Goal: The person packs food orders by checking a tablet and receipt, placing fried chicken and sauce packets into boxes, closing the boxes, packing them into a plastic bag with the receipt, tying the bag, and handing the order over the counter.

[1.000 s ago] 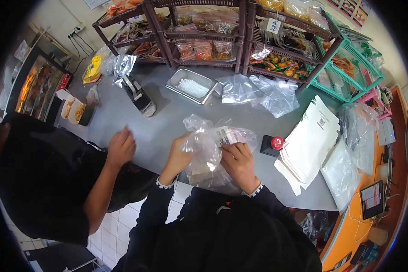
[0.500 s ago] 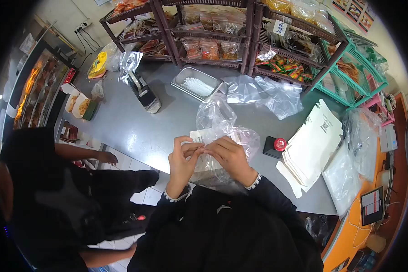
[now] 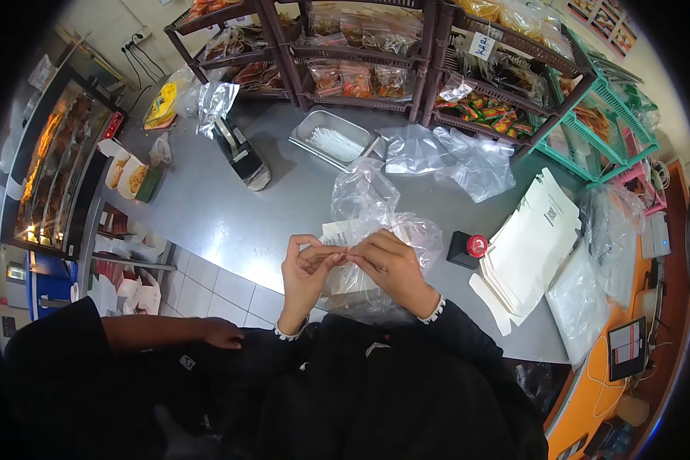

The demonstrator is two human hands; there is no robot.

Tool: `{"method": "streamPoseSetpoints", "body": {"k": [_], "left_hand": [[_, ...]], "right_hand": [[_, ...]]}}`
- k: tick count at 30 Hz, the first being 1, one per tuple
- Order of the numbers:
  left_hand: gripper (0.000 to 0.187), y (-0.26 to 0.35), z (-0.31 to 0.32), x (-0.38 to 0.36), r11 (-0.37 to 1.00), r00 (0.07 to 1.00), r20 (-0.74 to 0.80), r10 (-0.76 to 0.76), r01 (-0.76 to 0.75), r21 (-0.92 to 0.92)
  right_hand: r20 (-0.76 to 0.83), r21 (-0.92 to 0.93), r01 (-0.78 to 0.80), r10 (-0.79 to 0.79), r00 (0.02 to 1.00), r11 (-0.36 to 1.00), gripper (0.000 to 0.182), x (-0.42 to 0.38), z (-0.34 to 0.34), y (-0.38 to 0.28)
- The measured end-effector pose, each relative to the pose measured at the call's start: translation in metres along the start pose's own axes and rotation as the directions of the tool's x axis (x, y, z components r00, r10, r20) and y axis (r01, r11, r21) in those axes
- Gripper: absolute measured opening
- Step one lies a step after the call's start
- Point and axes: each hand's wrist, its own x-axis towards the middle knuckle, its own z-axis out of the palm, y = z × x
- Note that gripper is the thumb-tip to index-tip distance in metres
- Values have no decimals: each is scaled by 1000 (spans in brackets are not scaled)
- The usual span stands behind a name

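Note:
Both my hands meet over a clear plastic bag (image 3: 364, 192) that lies on the counter in front of me. My left hand (image 3: 310, 268) is closed, its thumb and fingers pinched. Fingertip to fingertip with it, my right hand (image 3: 391, 264) pinches too. Whatever sits between the fingertips is too small to make out. Beneath the hands, a pale printed paper (image 3: 333, 231) shows beside the plastic, partly covered by my fingers. Crumpled film of the bag spreads to the right of my right hand.
A metal tray (image 3: 299, 138) of white items and a tape dispenser (image 3: 241, 157) stand beyond. Right are a red-topped stamp (image 3: 476, 246) and flat cartons (image 3: 533, 245). Racks (image 3: 360, 52) of bagged food line the back. A co-worker's arm (image 3: 161, 332) reaches in at left.
The co-worker at left has shifted lower in view, uncovering more floor and the heated display. My hands stay at the same spot, fingers still pinched together.

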Motion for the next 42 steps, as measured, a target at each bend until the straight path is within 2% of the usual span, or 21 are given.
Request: {"method": "streamPoseSetpoints", "body": {"k": [5,8,10,12,13,16,18,20,22,24,26,29,33,35,36,37,39,40,41,42], "left_hand": [[34,3,-3,0,995,999,3,-45,44,85],[43,5,-6,3,987,994,6,-106,104,122],[43,11,-6,8,980,981,60,-182,176,98],[43,5,-9,10,979,972,148,-180,162,126],[43,3,-12,12,978,965,190,-178,153,142],[38,0,-22,12,976,891,406,-202,150,156],[38,3,-26,11,955,832,472,-290,222,196],[37,11,-27,17,945,761,563,-322,224,238],[35,13,-30,24,915,684,608,-403,307,261],[33,15,-29,29,918,635,663,-396,252,307],[33,9,-35,33,916,574,714,-401,276,292],[32,12,-36,41,930,515,778,-360,131,344],[28,12,-36,47,942,471,818,-331,111,317],[26,-13,-48,45,949,209,926,-315,58,310],[24,-2,-40,36,987,130,986,-101,-110,115],[23,9,-33,28,964,44,992,119,-246,-105],[23,12,-33,17,992,229,967,-112,74,97],[24,17,-36,16,951,281,925,-255,246,187],[24,19,-40,33,948,400,873,-280,261,184],[22,25,-44,50,983,455,873,-179,125,136]], "right_hand": [[51,29,59,-60,997,998,10,3,-6,-1],[81,77,31,-38,996,997,11,4,-8,3],[114,111,19,-32,993,994,11,6,-14,2],[114,196,3,-26,993,981,11,5,-14,3],[118,171,-14,-6,993,985,12,3,-11,4],[77,119,-130,121,990,984,14,-1,-7,0],[52,102,-128,123,991,987,16,-3,1,4],[39,85,-154,151,988,984,15,-3,3,1],[39,70,-166,163,986,984,16,-4,6,2],[44,43,-191,189,981,981,17,-5,6,0],[26,25,-198,198,980,980,20,-8,10,0],[42,10,-228,228,973,974,23,-10,12,-3],[-13,-31,-270,269,963,962,19,-9,16,-13],[-91,-58,-279,273,958,959,17,-11,20,-12],[-128,-72,-283,273,953,956,16,-13,21,-9],[-108,-4,-339,337,935,941,12,-12,18,-5],[0,-37,-284,284,959,958,19,-4,11,-13],[50,-45,-260,262,964,965,23,-3,12,-18],[24,-16,-302,303,953,953,22,-7,16,-23],[1,-32,-272,273,962,962,22,-8,16,-27]]}}
